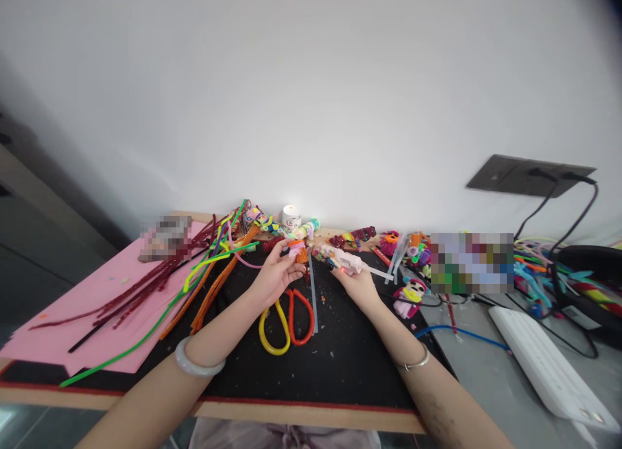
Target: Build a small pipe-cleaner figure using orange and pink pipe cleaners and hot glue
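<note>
My left hand (276, 275) pinches a small pink and orange pipe-cleaner figure (297, 249) above the black mat (340, 358). My right hand (357, 284) grips a white hot glue gun (348, 262), its nozzle pointing left toward the figure, a clear glue stick jutting out to the right. The two hands sit close together at the middle of the mat. Scissors with a yellow and a red handle (286, 319) lie on the mat just in front of my hands. A pale bangle circles my left wrist and a thin metal one my right.
A pink sheet (72, 306) with dark red, green and orange pipe cleaners (194, 280) lies left. Finished pipe-cleaner figures (359, 236) and a small white jar (291, 216) line the wall. A white power strip (544, 365), cables and more colourful pieces crowd the right.
</note>
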`<state>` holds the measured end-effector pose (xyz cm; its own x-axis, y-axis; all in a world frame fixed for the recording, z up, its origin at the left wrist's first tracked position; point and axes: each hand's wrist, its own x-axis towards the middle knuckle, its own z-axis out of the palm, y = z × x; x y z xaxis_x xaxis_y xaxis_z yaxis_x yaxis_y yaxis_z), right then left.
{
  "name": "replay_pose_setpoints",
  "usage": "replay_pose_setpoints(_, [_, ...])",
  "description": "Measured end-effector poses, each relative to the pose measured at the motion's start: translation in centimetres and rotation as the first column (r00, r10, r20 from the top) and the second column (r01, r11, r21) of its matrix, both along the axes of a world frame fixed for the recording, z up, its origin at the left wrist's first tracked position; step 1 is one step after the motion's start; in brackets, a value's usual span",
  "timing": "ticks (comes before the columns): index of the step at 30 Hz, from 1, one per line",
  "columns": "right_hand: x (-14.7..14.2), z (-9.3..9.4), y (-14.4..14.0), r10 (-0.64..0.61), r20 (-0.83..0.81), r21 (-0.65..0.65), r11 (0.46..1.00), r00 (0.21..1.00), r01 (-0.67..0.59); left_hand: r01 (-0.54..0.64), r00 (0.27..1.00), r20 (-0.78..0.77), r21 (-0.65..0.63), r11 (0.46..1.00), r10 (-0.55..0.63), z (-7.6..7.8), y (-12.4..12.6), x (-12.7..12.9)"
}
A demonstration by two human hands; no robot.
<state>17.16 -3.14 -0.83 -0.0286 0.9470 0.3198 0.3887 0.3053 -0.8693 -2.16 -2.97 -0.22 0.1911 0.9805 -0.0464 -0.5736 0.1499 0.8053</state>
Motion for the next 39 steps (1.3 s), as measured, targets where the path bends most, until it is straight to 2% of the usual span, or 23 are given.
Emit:
replay_pose_setpoints(4, [-0.04,-0.29,0.07,0.076,-0.065,-0.003,0.997,0.995,-0.076,0.001,1.000,0.004,0.000,1.000,-0.001,0.08,-0.07,-0.03])
replay_pose_setpoints(17, [-0.16,-0.42,-0.17,0.090,-0.035,-0.011,0.996,0.995,-0.090,0.051,0.999,0.003,-0.001,0.999,-0.051,0.27,-0.24,0.06])
replay_pose_setpoints(39, [-0.04,-0.58,-0.01,0.072,0.021,0.025,0.997,0.997,-0.073,0.054,0.999,-0.006,0.003,0.999,-0.054,0.30,-0.28,0.02])
